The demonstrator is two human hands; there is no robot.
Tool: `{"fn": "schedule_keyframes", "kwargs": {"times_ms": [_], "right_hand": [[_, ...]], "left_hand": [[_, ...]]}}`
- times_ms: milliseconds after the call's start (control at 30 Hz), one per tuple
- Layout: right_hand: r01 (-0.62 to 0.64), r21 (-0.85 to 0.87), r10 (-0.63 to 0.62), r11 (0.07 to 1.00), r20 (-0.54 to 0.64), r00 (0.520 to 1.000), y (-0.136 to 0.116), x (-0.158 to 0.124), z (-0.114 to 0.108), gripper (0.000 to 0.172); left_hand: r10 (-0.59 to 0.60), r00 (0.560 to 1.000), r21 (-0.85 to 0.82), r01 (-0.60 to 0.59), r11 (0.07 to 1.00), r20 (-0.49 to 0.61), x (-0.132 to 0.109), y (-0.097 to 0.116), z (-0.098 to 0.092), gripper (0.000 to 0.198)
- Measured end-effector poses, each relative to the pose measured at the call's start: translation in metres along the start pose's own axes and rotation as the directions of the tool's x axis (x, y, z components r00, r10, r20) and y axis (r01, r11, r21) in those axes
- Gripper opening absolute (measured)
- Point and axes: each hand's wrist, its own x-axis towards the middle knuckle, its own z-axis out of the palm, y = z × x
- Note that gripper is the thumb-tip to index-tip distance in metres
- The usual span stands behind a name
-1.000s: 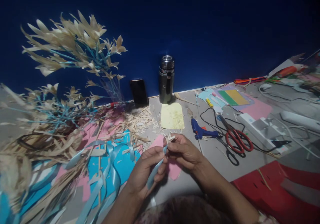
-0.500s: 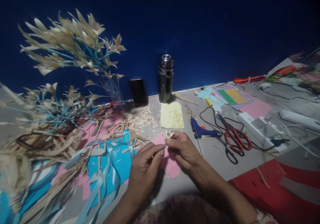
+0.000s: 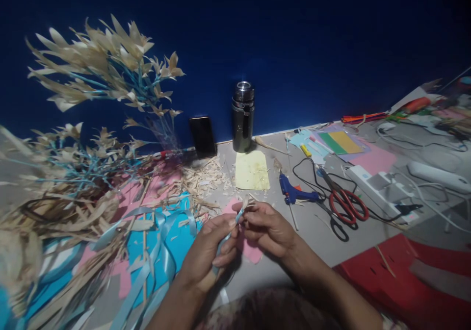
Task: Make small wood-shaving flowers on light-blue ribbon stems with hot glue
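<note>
My left hand (image 3: 211,244) is closed round a thin stem wrapped in light blue ribbon (image 3: 222,244), which slants up through the fingers. At its upper end sits a small pale flower (image 3: 246,203) that looks made of dried husk. My right hand (image 3: 267,227) has its fingers curled in at the flower's base, pinching there; the fingertips partly cover the join. Beneath both hands lies a pink paper sheet (image 3: 252,251). A yellow paper (image 3: 252,173) with bits stuck on it is just beyond them.
A blue glue gun (image 3: 300,192) and red-handled scissors (image 3: 348,205) lie to the right, near a white power strip (image 3: 379,192). A steel flask (image 3: 243,121) and a phone (image 3: 203,138) stand at the wall. Husk flowers (image 3: 121,70), ribbon (image 3: 162,251) and scraps crowd the left.
The stem has tilted up and more of its blue ribbon shows along my left hand. My left fingers have curled further round it, and the right fingers have shifted down beside the flower.
</note>
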Motion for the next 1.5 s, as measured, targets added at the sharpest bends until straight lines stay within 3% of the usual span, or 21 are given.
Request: {"fn": "schedule_keyframes", "kwargs": {"times_ms": [167,300,400,500,567,767,1067,1200,1333,1500], "right_hand": [[0.007,-0.015,-0.007,1.000,-0.040,0.999,0.003,0.004,0.002,0.030],[0.023,-0.013,-0.025,1.000,-0.092,0.995,0.004,0.005,0.001,0.034],[0.035,-0.034,-0.039,0.999,-0.113,0.993,0.006,0.004,0.002,0.036],[0.050,-0.070,-0.059,0.996,-0.139,0.989,0.007,0.003,0.006,0.035],[0.062,-0.084,-0.074,0.995,-0.152,0.986,0.004,0.002,0.008,0.034],[0.065,-0.164,-0.082,0.984,-0.098,0.992,-0.009,-0.004,0.004,0.039],[0.175,-0.323,-0.244,0.930,-0.188,0.951,0.005,-0.004,0.009,0.031],[0.177,-0.323,-0.236,0.930,-0.152,0.960,0.005,-0.006,0.009,0.030],[0.177,-0.294,-0.237,0.939,-0.184,0.954,0.004,-0.007,0.008,0.029],[0.176,-0.188,-0.201,0.966,-0.119,0.972,0.002,-0.007,0.007,0.030]], "left_hand": [[-0.116,0.990,-0.077,0.122,0.990,0.082,-0.002,0.002,0.001,0.032],[-0.069,0.994,0.010,0.068,0.998,0.082,-0.002,0.001,0.000,0.033],[0.045,0.997,0.231,-0.058,0.971,0.060,-0.003,-0.002,-0.003,0.030],[0.256,0.967,0.507,-0.215,0.835,-0.011,-0.005,-0.005,-0.004,0.029],[0.319,0.947,0.587,-0.234,0.775,-0.044,-0.006,-0.004,-0.003,0.029],[0.160,0.983,0.363,-0.116,0.924,-0.092,-0.004,0.000,0.000,0.037],[0.321,0.943,0.513,-0.233,0.826,-0.088,-0.005,-0.007,0.004,0.025],[0.258,0.965,0.441,-0.212,0.872,-0.047,-0.003,-0.008,0.001,0.024],[0.073,0.996,0.298,-0.087,0.951,0.058,0.002,-0.005,-0.006,0.027],[-0.087,0.979,0.208,0.048,0.977,0.185,0.007,0.000,-0.012,0.029]]}}
